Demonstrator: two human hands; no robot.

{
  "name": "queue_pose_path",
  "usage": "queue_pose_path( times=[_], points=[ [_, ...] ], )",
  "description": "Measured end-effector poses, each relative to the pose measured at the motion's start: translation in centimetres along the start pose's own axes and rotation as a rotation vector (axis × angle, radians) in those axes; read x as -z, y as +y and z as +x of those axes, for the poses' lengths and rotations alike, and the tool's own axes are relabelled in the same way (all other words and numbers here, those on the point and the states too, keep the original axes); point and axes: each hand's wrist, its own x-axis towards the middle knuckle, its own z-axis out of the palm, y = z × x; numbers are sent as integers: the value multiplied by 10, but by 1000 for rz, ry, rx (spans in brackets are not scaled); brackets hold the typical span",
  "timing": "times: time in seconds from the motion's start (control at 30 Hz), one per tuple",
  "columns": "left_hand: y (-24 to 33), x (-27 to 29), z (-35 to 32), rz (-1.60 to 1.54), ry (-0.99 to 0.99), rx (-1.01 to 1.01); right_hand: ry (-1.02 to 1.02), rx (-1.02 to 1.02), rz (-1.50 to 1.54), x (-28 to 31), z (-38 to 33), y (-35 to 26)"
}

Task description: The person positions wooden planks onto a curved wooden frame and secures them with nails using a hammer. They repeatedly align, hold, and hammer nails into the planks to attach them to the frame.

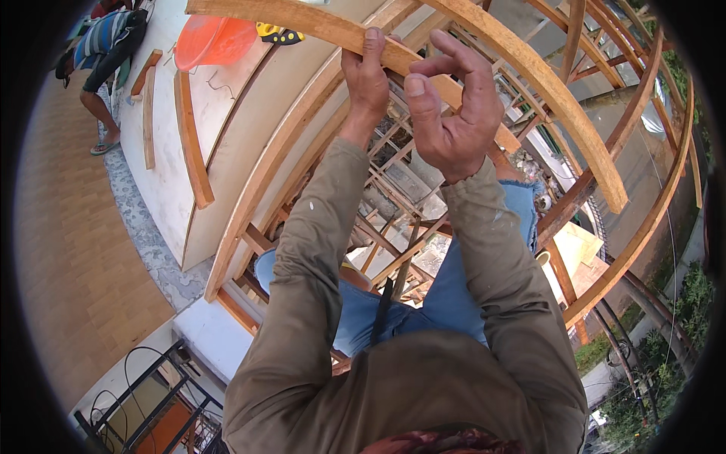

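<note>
My left hand (368, 74) grips a curved wooden rib (302, 21) that arcs across the top of the view, with the fingers wrapped over its upper edge. My right hand (451, 106) hovers just right of it, in front of the same rib, fingers half curled and apart, with nothing visible in them. Both olive sleeves reach up from the lower edge. Below them are my knees in blue jeans (454, 295), perched on a wooden frame.
More curved wooden ribs (560, 98) sweep right and down, over a lattice of scaffold poles (393, 227). An orange plastic basin (212, 39) and curved planks (190, 144) lie on a white slab at left. Another person (106, 53) bends at upper left. Far below lie ground and plants.
</note>
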Motion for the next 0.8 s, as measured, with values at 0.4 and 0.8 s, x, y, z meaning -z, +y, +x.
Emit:
queue_pose_path(
  times=[0.4,0.8],
  points=[
    [-15,131,-145,70,367,67,-148,-135,149,-24,-17,-12],
    [-117,129,-247,15,685,314,-347,-293,66,-35,-30,-16]
  ],
)
